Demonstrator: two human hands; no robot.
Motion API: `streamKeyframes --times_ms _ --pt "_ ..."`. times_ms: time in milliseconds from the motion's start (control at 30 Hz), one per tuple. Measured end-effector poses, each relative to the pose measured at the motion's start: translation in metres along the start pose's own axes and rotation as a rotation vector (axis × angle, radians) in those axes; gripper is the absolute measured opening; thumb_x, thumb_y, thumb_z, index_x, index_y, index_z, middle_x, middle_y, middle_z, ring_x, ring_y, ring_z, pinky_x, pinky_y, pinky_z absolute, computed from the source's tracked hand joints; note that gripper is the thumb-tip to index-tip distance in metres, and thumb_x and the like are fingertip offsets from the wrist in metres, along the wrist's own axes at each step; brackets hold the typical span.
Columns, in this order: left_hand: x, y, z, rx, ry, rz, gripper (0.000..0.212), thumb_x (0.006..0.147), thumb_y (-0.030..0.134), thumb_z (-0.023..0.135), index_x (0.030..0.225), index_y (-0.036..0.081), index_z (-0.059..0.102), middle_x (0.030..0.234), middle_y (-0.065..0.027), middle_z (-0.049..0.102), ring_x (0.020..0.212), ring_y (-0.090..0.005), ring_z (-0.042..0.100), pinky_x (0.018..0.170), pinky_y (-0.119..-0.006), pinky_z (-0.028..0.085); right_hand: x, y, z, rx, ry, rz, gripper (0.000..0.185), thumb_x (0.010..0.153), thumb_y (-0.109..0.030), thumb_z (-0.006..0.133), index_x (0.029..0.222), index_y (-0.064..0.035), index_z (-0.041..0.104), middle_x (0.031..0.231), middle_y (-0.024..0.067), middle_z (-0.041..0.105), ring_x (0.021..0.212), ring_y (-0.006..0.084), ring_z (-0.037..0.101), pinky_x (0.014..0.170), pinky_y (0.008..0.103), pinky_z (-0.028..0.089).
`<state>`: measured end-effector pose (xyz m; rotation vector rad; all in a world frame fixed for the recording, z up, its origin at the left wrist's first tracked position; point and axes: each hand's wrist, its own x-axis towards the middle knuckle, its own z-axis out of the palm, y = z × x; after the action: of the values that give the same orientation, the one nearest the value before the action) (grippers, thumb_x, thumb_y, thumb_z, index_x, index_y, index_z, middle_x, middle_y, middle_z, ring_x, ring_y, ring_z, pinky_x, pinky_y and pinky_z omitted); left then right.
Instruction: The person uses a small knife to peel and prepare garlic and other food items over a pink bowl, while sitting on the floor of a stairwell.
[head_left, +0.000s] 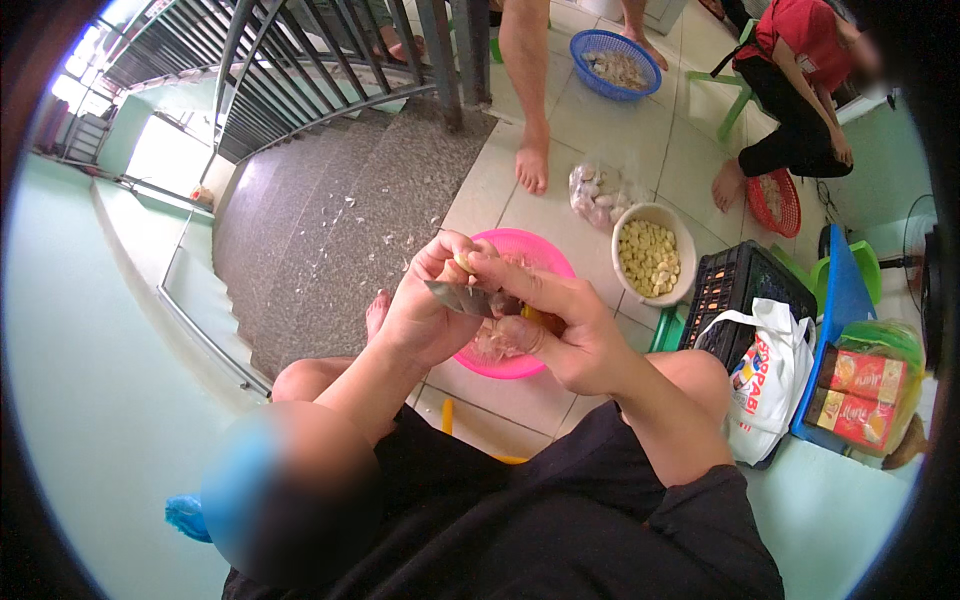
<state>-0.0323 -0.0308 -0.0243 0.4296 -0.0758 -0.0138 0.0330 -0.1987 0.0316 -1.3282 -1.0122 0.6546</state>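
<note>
Between the fingertips of my left hand (439, 300) is a pale garlic clove (463, 262). My right hand (577, 330) grips a small knife (457, 296) by its yellowish handle, which the fingers mostly cover. The blade points left, just below the clove and close to the left palm. Under both hands a pink plastic basket (551, 251) stands on the floor with papery garlic skins (491, 345) in it. To its right, a white bucket (616, 255) holds many peeled garlic cloves (649, 251).
A clear bag of garlic bulbs (600, 195) lies behind the bucket. At right are a black crate (757, 274) and a white bag (772, 382). Granite stairs (337, 217) with scattered skins drop away at left. Other people sit near a blue basket (581, 56) and a red basket (787, 202).
</note>
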Motion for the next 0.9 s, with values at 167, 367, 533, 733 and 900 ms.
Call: streamKeyframes --times_ms 167,367,533,733,900 --pt "0.001 0.0 0.0 -0.018 -0.008 0.046 0.016 0.086 0.01 0.065 0.1 0.009 0.058 0.106 -0.0056 0.057 0.095 -0.0176 0.058 0.08 -0.035 0.05 0.001 -0.001 -0.002 0.029 0.049 -0.01 0.051 0.087 0.002 0.056 0.136 -0.006 0.047 0.115 0.005 0.06 0.088 0.0096 0.051 0.082 0.0233 0.042" --pt "0.002 0.001 -0.001 -0.022 -0.041 0.069 0.014 0.087 0.013 0.065 0.099 0.008 0.059 0.101 -0.0036 0.053 0.092 -0.0174 0.057 0.077 -0.037 0.051 -0.001 0.002 0.012 0.36 0.07 0.067 0.05 0.091 -0.001 0.055 0.139 -0.0059 0.043 0.105 0.0007 0.057 0.08 0.0064 0.047 0.072 0.0211 0.04" --pt "0.001 0.002 0.005 -0.04 -0.009 0.042 0.01 0.084 0.014 0.068 0.091 0.012 0.061 0.093 0.0005 0.047 0.085 -0.0143 0.051 0.074 -0.034 0.05 -0.006 0.016 0.025 0.511 0.101 0.102 0.054 0.093 -0.003 0.053 0.144 -0.0065 0.034 0.106 -0.0007 0.053 0.078 0.0052 0.044 0.067 0.0194 0.039" --pt "0.003 0.001 0.002 -0.031 -0.078 0.085 0.009 0.085 0.014 0.067 0.09 0.008 0.062 0.09 -0.0017 0.049 0.081 -0.0175 0.053 0.07 -0.034 0.05 -0.005 0.01 0.027 0.515 0.093 0.125 0.054 0.094 -0.004 0.052 0.144 -0.0074 0.033 0.098 -0.0012 0.051 0.076 0.0041 0.042 0.065 0.0182 0.037" --pt "0.004 0.002 0.007 0.015 -0.04 0.105 0.008 0.084 0.015 0.068 0.086 0.009 0.063 0.088 -0.0004 0.048 0.079 -0.016 0.05 0.066 -0.032 0.046 -0.005 0.005 0.027 0.574 0.088 0.172 0.053 0.094 -0.001 0.049 0.144 -0.007 0.034 0.111 0.0012 0.048 0.089 0.0056 0.04 0.072 0.0194 0.034"
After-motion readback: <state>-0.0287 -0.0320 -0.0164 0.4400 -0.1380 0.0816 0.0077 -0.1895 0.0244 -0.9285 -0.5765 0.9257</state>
